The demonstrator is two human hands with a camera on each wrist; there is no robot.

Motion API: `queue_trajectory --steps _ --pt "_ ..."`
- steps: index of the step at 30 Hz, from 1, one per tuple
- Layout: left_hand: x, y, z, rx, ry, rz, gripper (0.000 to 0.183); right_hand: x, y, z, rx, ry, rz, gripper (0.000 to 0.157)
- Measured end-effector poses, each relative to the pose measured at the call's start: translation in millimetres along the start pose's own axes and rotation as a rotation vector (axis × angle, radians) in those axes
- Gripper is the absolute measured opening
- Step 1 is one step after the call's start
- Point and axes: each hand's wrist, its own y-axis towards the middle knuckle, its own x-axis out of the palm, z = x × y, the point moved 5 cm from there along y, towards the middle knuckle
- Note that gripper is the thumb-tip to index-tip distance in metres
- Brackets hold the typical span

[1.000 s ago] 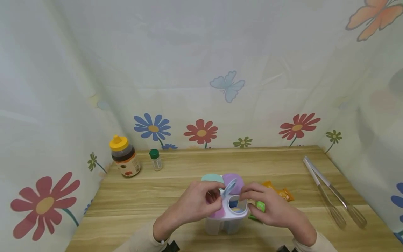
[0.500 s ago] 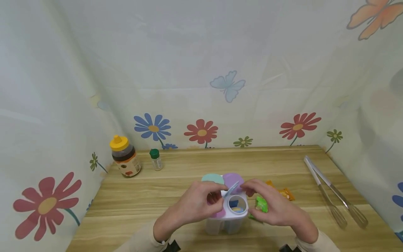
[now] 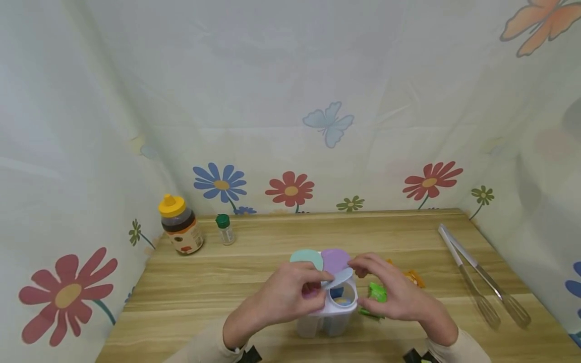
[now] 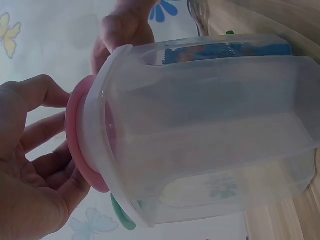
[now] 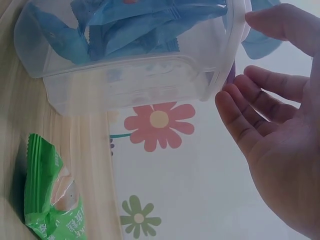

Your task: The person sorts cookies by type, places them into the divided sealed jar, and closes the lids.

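Note:
A clear container (image 3: 335, 322) with a white rim stands on the table. Its teal lid (image 3: 306, 258), purple lid (image 3: 335, 260) and pink lid (image 4: 80, 135) are down. A light blue lid (image 3: 341, 277) slants above one uncovered round mouth. My left hand (image 3: 290, 292) has its index fingertip against this lid; its thumb touches the pink lid's edge in the left wrist view. Blue packets (image 5: 135, 30) lie inside the container. My right hand (image 3: 395, 292) is loosely bent at the right side, its thumb at the rim and fingertips near the purple lid.
A green packet (image 5: 50, 195) and orange packets (image 3: 414, 278) lie to the right of the container. Metal tongs (image 3: 481, 277) lie farther right. A yellow-capped jar (image 3: 181, 227) and a green-capped shaker bottle (image 3: 225, 230) stand at the back left. Printed fabric surrounds the table.
The light blue lid has swung from nearly upright down towards the right, over the mouth, with my left index finger following it. My right fingers have drawn back from the mouth.

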Motion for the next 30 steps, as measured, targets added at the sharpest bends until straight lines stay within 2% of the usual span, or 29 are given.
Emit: queue_trajectory --steps 7,14,19,24,30 --pt "3.8 -1.0 6.5 0.043 0.097 -0.032 0.027 -0.5 -0.6 1.7 -0.006 0.006 0.012 0.069" --pt "8.5 -2.1 14.9 0.135 0.228 -0.004 0.025 0.0 -3.2 6.4 0.067 0.012 -0.027 0.07" --pt "13.4 -3.5 17.3 0.172 0.306 0.002 0.026 0.7 -4.4 8.5 0.083 0.029 -0.041 0.07" --pt "16.5 -4.0 18.0 0.191 0.34 0.005 0.026 1.7 -4.7 8.8 0.092 0.04 -0.048 0.068" --pt "18.1 -3.2 19.5 0.194 0.325 -0.009 0.026 1.8 -5.5 9.3 0.11 0.032 -0.053 0.068"
